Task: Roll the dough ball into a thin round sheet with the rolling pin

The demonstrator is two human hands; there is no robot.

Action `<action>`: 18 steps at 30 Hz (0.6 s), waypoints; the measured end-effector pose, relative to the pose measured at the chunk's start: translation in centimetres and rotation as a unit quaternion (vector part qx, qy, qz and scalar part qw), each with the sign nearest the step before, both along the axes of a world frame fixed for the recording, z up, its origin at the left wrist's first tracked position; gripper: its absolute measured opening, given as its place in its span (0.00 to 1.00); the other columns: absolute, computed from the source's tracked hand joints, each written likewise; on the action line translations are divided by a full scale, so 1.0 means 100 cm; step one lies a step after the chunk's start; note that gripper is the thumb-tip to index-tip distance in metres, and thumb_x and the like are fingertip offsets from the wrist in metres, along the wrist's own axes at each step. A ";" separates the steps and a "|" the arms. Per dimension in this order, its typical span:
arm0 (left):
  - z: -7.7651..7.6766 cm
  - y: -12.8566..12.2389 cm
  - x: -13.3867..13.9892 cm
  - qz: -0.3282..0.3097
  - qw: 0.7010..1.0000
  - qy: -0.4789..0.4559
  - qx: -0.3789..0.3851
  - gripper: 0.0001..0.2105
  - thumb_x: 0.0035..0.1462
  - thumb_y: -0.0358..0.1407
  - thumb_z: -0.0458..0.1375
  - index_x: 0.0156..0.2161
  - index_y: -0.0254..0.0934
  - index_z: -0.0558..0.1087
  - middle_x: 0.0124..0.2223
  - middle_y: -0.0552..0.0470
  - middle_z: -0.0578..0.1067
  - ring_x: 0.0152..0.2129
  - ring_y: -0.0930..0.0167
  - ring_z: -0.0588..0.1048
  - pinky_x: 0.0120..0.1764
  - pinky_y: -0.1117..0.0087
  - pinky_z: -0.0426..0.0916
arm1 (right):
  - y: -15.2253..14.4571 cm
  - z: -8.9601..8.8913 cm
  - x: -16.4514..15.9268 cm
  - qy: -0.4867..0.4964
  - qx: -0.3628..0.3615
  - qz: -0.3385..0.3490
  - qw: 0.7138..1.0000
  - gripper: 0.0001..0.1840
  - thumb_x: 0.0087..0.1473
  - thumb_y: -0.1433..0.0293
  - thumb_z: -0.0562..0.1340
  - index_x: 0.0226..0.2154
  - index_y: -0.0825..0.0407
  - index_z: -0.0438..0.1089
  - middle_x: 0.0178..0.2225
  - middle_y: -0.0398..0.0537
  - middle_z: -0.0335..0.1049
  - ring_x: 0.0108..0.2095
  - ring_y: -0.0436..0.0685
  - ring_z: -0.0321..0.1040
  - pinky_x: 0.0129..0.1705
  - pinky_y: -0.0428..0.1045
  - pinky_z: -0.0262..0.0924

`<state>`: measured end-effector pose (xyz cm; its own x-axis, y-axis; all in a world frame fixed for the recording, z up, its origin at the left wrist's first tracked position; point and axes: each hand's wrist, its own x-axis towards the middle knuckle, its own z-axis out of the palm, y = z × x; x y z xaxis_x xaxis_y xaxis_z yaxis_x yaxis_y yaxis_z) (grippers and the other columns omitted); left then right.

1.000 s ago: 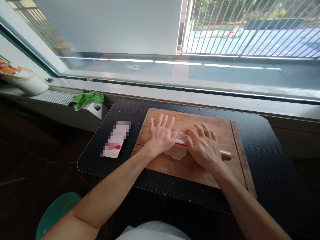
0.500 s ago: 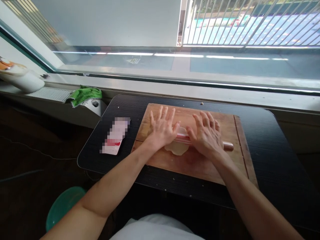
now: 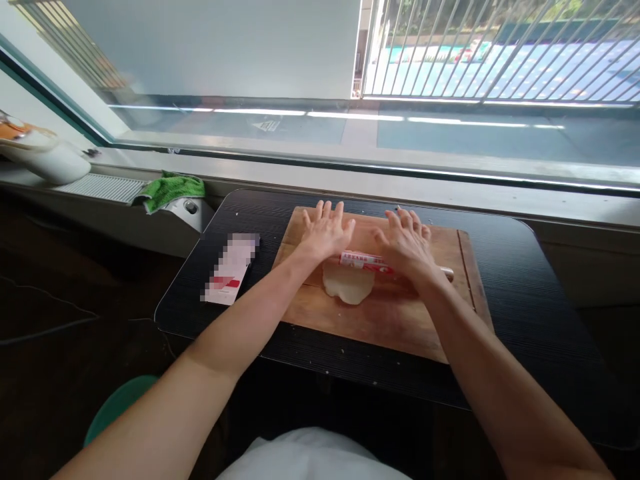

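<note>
my left grip [image 3: 326,235] and right grip [image 3: 407,245] lie spread over the rolling pin [image 3: 365,261] — dough [image 3: 349,287] (pale, flat) shows nearer.

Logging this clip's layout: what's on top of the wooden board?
Dough and a rolling pin. The left hand and right hand partly cover the rolling pin; any dough beneath it is hidden.

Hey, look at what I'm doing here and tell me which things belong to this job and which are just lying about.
Part of the job:
- Rolling pin, under the left hand and right hand
- Dough, rolled flat
- Wooden board, beneath the dough

Lying about:
- Phone
- Green cloth
- Green tub, partly hidden
</note>
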<state>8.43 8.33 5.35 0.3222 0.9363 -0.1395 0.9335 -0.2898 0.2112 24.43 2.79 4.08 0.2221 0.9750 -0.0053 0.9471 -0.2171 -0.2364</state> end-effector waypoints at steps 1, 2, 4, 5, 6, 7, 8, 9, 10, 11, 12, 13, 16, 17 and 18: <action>0.001 0.005 0.001 0.005 1.000 0.001 -0.007 0.32 0.70 0.47 0.37 0.73 0.34 0.48 0.74 0.41 0.49 0.72 0.58 0.43 0.69 0.42 0.41 | 0.005 0.001 0.001 0.006 -0.012 -0.010 1.000 0.36 0.65 0.54 0.46 0.68 0.55 0.55 0.72 0.60 0.47 0.72 0.70 0.39 0.67 0.69 0.42; 0.000 0.005 0.001 0.004 1.000 0.001 -0.010 0.32 0.70 0.47 0.36 0.73 0.33 0.48 0.74 0.41 0.49 0.72 0.58 0.43 0.69 0.42 0.41 | 0.005 0.001 0.001 0.009 -0.012 -0.012 1.000 0.35 0.65 0.55 0.46 0.68 0.55 0.55 0.71 0.61 0.48 0.72 0.70 0.39 0.67 0.69 0.43; -0.002 -0.007 -0.003 -0.013 1.000 -0.003 0.002 0.32 0.70 0.47 0.36 0.73 0.35 0.49 0.74 0.43 0.50 0.72 0.58 0.43 0.69 0.42 0.40 | -0.009 -0.002 -0.002 0.006 0.023 0.009 1.000 0.34 0.65 0.55 0.46 0.67 0.53 0.58 0.70 0.60 0.52 0.71 0.70 0.42 0.67 0.69 0.43; -0.003 -0.015 -0.006 -0.022 1.000 -0.005 0.018 0.31 0.70 0.48 0.36 0.73 0.37 0.49 0.74 0.44 0.50 0.72 0.59 0.43 0.69 0.43 0.40 | -0.019 -0.004 -0.005 -0.002 0.050 0.025 0.998 0.33 0.65 0.55 0.46 0.66 0.52 0.59 0.69 0.59 0.54 0.71 0.69 0.42 0.67 0.69 0.43; -0.005 -0.023 -0.008 -0.026 0.999 -0.006 0.037 0.31 0.70 0.48 0.37 0.73 0.38 0.50 0.74 0.46 0.50 0.72 0.59 0.43 0.69 0.43 0.39 | -0.028 -0.006 -0.007 -0.011 0.071 0.038 0.997 0.32 0.65 0.56 0.46 0.65 0.52 0.60 0.68 0.58 0.56 0.71 0.69 0.43 0.67 0.68 0.42; -0.006 -0.028 -0.010 -0.026 0.998 -0.007 0.053 0.30 0.70 0.48 0.38 0.72 0.40 0.51 0.74 0.47 0.51 0.72 0.59 0.43 0.69 0.43 0.39 | -0.033 -0.008 -0.009 -0.018 0.083 0.044 0.995 0.32 0.65 0.56 0.46 0.65 0.52 0.61 0.68 0.58 0.57 0.71 0.68 0.42 0.68 0.68 0.40; -0.006 -0.028 -0.010 -0.023 0.998 -0.008 0.059 0.30 0.70 0.48 0.38 0.72 0.40 0.51 0.74 0.47 0.51 0.72 0.58 0.44 0.69 0.43 0.39 | -0.034 -0.008 -0.009 -0.022 0.084 0.043 0.995 0.32 0.65 0.55 0.46 0.65 0.52 0.60 0.68 0.58 0.56 0.71 0.68 0.41 0.68 0.68 0.39; -0.006 -0.024 -0.008 -0.019 0.998 -0.009 0.053 0.30 0.69 0.47 0.39 0.72 0.40 0.51 0.74 0.47 0.51 0.72 0.58 0.44 0.69 0.42 0.39 | -0.030 -0.007 -0.008 -0.020 0.074 0.036 0.996 0.33 0.65 0.55 0.46 0.66 0.53 0.60 0.69 0.58 0.55 0.71 0.69 0.40 0.69 0.68 0.39; -0.005 -0.017 -0.006 -0.014 0.999 -0.009 0.037 0.30 0.69 0.47 0.38 0.72 0.38 0.51 0.74 0.46 0.50 0.72 0.58 0.44 0.69 0.42 0.40 | -0.023 -0.004 -0.006 -0.013 0.055 0.024 0.998 0.33 0.65 0.55 0.46 0.66 0.54 0.58 0.70 0.59 0.53 0.72 0.69 0.39 0.68 0.68 0.39; -0.003 -0.009 -0.003 -0.009 1.000 -0.009 0.020 0.30 0.70 0.46 0.38 0.72 0.37 0.50 0.74 0.44 0.50 0.72 0.57 0.44 0.69 0.42 0.40 | -0.013 -0.002 -0.004 -0.004 0.032 0.008 0.999 0.34 0.66 0.55 0.46 0.67 0.55 0.57 0.70 0.59 0.51 0.72 0.70 0.39 0.68 0.68 0.40; -0.002 -0.001 0.000 -0.006 1.000 -0.009 0.009 0.30 0.70 0.45 0.38 0.72 0.35 0.50 0.74 0.43 0.50 0.72 0.57 0.44 0.69 0.42 0.41 | -0.004 0.001 -0.002 0.004 0.014 -0.004 1.000 0.35 0.66 0.55 0.46 0.68 0.56 0.55 0.71 0.60 0.49 0.72 0.70 0.38 0.68 0.69 0.40; -0.001 0.005 0.002 -0.004 1.000 -0.009 0.005 0.30 0.70 0.43 0.37 0.72 0.33 0.50 0.74 0.41 0.50 0.72 0.57 0.45 0.69 0.42 0.41 | 0.001 0.003 -0.001 0.010 0.002 -0.012 1.000 0.35 0.66 0.56 0.45 0.68 0.57 0.54 0.72 0.61 0.47 0.72 0.71 0.38 0.68 0.69 0.40; -0.001 -0.004 -0.002 -0.015 1.000 -0.012 0.012 0.30 0.70 0.43 0.37 0.72 0.33 0.50 0.74 0.42 0.52 0.72 0.57 0.45 0.69 0.43 0.40 | -0.010 0.003 -0.004 0.005 0.011 0.002 1.000 0.34 0.67 0.57 0.44 0.68 0.57 0.55 0.71 0.61 0.50 0.72 0.70 0.39 0.68 0.68 0.41; -0.003 -0.012 -0.005 -0.021 0.999 -0.014 0.020 0.30 0.69 0.43 0.38 0.72 0.35 0.50 0.74 0.43 0.52 0.72 0.58 0.45 0.69 0.43 0.40 | -0.020 0.001 -0.007 -0.006 0.029 0.016 0.999 0.33 0.67 0.57 0.44 0.67 0.56 0.57 0.70 0.60 0.53 0.71 0.69 0.40 0.68 0.67 0.40; -0.004 -0.019 -0.007 -0.024 0.999 -0.015 0.030 0.29 0.69 0.44 0.39 0.72 0.37 0.51 0.74 0.45 0.52 0.72 0.59 0.45 0.69 0.43 0.40 | -0.029 -0.001 -0.010 -0.018 0.047 0.029 0.998 0.32 0.67 0.57 0.45 0.66 0.54 0.59 0.69 0.58 0.55 0.71 0.68 0.41 0.69 0.67 0.40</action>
